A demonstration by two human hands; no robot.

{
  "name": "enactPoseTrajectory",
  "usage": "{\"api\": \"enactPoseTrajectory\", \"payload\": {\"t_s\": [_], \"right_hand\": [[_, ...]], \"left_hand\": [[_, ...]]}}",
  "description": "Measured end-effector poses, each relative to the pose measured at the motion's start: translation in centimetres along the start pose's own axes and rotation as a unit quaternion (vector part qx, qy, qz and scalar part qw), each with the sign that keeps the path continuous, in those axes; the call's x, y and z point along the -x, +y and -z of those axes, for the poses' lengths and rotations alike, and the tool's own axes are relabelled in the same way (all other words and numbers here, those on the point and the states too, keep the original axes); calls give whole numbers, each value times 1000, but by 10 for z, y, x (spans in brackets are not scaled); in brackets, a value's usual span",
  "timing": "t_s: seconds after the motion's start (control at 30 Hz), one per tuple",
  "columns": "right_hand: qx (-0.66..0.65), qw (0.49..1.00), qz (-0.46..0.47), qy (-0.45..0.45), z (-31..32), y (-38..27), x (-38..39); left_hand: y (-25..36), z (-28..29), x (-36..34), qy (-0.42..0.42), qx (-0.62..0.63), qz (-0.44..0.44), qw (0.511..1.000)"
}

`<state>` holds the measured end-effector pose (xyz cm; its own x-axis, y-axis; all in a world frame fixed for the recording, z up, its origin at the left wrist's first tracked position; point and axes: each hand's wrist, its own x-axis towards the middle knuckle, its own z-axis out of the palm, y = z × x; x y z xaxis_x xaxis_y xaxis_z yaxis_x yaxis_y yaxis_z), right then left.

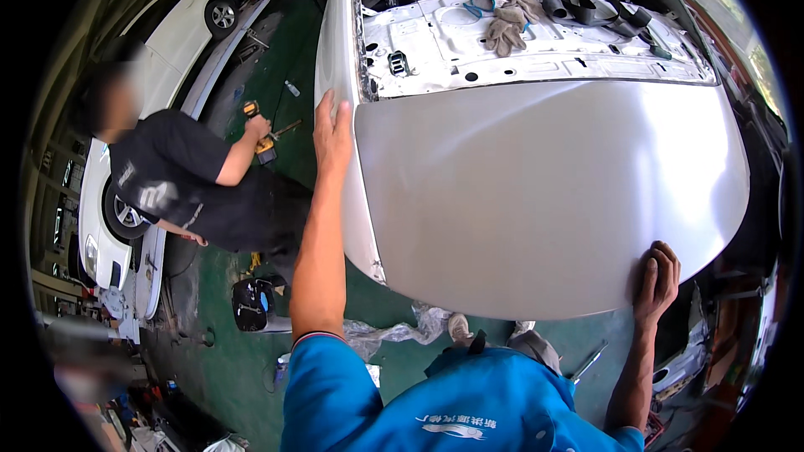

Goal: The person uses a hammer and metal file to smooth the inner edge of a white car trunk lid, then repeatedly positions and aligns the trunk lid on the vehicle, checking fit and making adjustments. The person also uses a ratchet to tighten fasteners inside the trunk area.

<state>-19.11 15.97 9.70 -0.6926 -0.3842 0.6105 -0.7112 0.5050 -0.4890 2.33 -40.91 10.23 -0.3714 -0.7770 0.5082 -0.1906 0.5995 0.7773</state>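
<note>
A large smooth grey metal car panel (536,201) with a rounded near edge lies in front of me. Along its left side runs a pale car body rail (360,226). My left hand (333,138) is at this rail, fingers stretched out and apart, holding nothing; how firmly it touches the rail cannot be told. At the near right edge of the panel, my right hand (657,279) has its bent fingers on the metal; its thumb is partly hidden. Beyond the panel is a white inner metal shelf (427,38) with holes, carrying grey work gloves (507,29) and black straps (599,12).
On my left, a person in black (193,176) holds a yellow-black cordless drill (265,144). Behind them stands a white car (180,33) beside a long metal ramp (201,88). Clear plastic sheeting (402,333) and a black case (251,303) lie on the green floor.
</note>
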Motion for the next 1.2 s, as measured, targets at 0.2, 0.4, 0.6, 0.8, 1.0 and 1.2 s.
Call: {"api": "enactPoseTrajectory", "payload": {"t_s": [0.2, 0.4, 0.6, 0.8, 1.0, 1.2], "right_hand": [[-8, 1000, -3, 4, -2, 4, 4], [-10, 1000, 2, 2, 0, 4, 8], [-8, 1000, -2, 8, -3, 7, 10], [-13, 1000, -14, 16, -2, 2, 9], [7, 1000, -9, 26, -2, 5, 14], [7, 1000, -5, 30, -3, 8, 16]], "left_hand": [[-61, 74, 231, 234, 188, 341, 891], [-3, 32, 369, 3, 549, 395, 737], [25, 22, 349, -29, 513, 353, 782], [35, 23, 341, -3, 505, 394, 768], [33, 27, 341, -23, 498, 381, 779], [48, 32, 331, 1, 523, 408, 748]]}}
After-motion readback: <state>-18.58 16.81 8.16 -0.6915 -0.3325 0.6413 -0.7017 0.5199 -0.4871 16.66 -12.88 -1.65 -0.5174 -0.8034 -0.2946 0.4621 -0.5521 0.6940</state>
